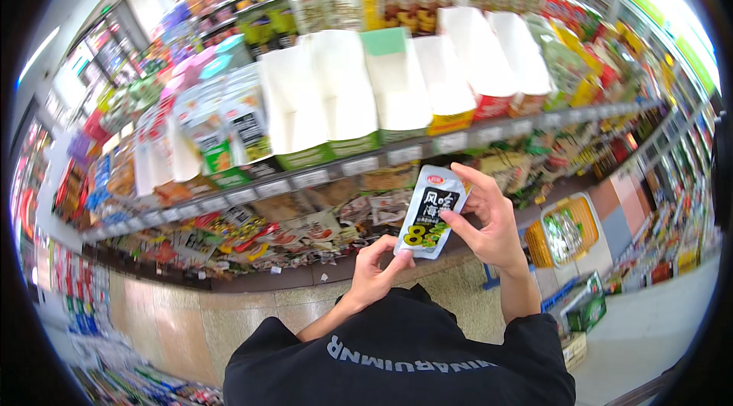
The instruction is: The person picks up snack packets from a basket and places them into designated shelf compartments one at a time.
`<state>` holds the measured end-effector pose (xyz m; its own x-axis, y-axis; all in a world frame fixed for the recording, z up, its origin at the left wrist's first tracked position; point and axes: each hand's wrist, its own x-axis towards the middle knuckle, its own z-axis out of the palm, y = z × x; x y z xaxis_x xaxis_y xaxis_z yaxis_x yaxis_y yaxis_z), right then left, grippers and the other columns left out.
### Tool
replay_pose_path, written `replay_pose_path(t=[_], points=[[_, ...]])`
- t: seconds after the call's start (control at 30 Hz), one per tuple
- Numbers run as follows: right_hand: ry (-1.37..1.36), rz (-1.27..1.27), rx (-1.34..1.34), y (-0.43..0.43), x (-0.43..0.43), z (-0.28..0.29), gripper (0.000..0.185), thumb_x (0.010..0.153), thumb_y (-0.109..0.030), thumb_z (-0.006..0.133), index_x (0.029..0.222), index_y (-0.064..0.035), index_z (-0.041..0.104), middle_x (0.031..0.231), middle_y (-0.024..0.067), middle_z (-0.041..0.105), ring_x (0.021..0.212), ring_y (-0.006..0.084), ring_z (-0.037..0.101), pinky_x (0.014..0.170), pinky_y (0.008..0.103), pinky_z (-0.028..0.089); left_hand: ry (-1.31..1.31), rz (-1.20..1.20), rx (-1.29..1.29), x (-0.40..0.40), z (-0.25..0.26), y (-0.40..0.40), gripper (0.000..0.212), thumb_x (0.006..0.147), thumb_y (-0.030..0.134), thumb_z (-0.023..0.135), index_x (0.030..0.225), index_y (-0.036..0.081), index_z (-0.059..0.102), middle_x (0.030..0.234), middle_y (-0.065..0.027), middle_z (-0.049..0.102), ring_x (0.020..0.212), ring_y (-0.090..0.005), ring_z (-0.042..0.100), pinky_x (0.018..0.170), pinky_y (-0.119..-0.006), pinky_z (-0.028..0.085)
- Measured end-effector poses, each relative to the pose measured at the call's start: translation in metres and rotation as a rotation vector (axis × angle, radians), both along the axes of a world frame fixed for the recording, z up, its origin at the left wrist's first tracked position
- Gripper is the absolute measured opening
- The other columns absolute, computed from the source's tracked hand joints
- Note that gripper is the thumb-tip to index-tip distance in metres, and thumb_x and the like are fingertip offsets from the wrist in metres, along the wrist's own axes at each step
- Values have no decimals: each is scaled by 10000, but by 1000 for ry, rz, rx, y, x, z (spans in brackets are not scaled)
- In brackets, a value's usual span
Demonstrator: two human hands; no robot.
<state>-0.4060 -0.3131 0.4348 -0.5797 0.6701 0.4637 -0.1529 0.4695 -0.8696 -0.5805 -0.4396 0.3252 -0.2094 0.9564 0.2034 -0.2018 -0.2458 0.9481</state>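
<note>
Both hands hold one small silver snack packet (pixel 421 237) with a black printed panel and green pictures, tilted in front of the shelf. My left hand (pixel 375 271) pinches its bottom edge between thumb and fingers. My right hand (pixel 489 222) grips the upper right side, the thumb lying on the printed face. Beyond the packet stand several white-lined open display boxes (pixel 346 85) side by side on the upper shelf. Silver packets much like the held one stand in a display box (pixel 246 119) to the left.
A price-tag rail (pixel 309 178) edges the upper shelf. Loose bagged snacks (pixel 303 228) fill the lower tier. At the right, a yellow basket (pixel 538 243) holds green packets, with a green carton (pixel 587 303) nearer me. Canisters (pixel 406 2) stand behind the boxes.
</note>
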Motion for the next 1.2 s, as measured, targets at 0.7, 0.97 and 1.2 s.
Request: replay_pose_path(t=[0.7,0.97,1.2], points=[[-109,101,726,32,-292,70,544,872,-17,714,1381,-95,536,1233,119,625,1048,292,601,906,374,500,-14,315,-6,-172,-4,-118,140,1031,84,578,1047,-34,651,907,-80,682,847,-135,649,791,-275,515],[-173,-34,784,13,-283,56,638,811,-28,762,1388,-59,492,1290,160,520,1177,365,519,1007,428,446,-34,228,-98,-169,-4,-105,145,1035,99,585,1046,-30,651,920,-77,682,850,-126,642,805,-273,514],[-42,-60,723,-25,-187,31,684,847,-85,790,1442,-27,459,1394,194,536,1119,285,596,909,364,523,-11,70,-100,-138,1,-65,154,1038,110,583,1053,-26,652,926,-77,682,859,-126,636,817,-272,511]])
